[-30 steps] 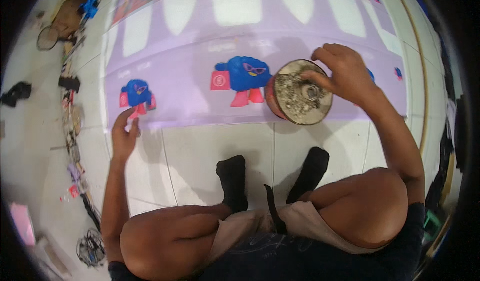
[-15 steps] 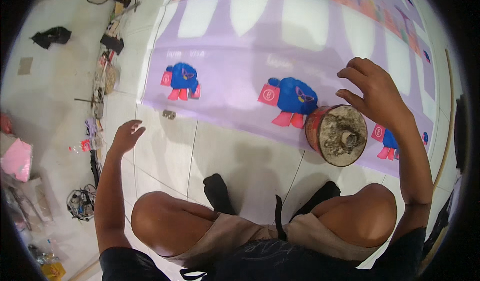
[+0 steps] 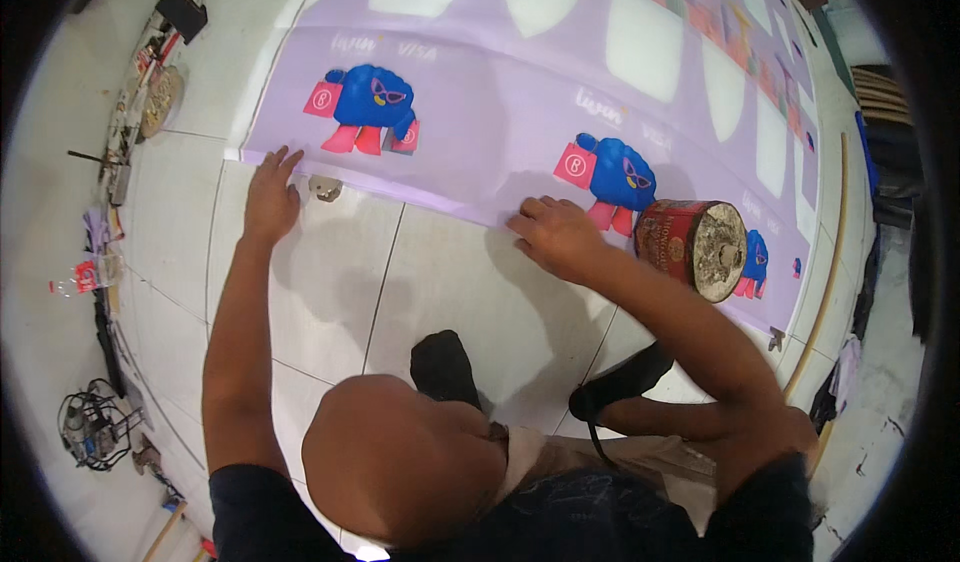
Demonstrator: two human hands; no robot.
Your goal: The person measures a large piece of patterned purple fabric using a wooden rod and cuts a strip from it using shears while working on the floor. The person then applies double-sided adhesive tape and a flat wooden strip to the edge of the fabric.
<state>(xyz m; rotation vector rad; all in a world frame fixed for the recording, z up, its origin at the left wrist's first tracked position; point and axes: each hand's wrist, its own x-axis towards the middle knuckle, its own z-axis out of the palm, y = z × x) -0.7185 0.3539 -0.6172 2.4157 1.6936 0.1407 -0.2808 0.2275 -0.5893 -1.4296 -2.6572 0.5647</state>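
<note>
A large lilac printed banner [image 3: 465, 97] with blue furry cartoon figures lies spread on the tiled floor. My left hand [image 3: 272, 200] is at its near left corner, fingers stretched out on the hem. Just right of that hand, a small metal clip [image 3: 325, 188] sits at the banner's edge. Farther right along the same edge, my right hand [image 3: 562, 239] rests palm down, fingers slightly bent and apart, fingertips on the hem. Beyond my right wrist, a red round tin [image 3: 668, 239] with a crusted, whitish top stands on the banner. A second clip [image 3: 776, 339] is at the near right corner.
My feet in black socks [image 3: 445, 367] are on the tiles close to the banner. Along the left wall lie assorted tools, a plastic bottle [image 3: 85, 278] and a tangled cable bundle [image 3: 95, 430]. A long thin pole [image 3: 825, 292] runs along the right side.
My left hand has moved forward onto the banner's corner. My right hand has come away from above the tin, leftward and down to the near edge. The view has shifted right.
</note>
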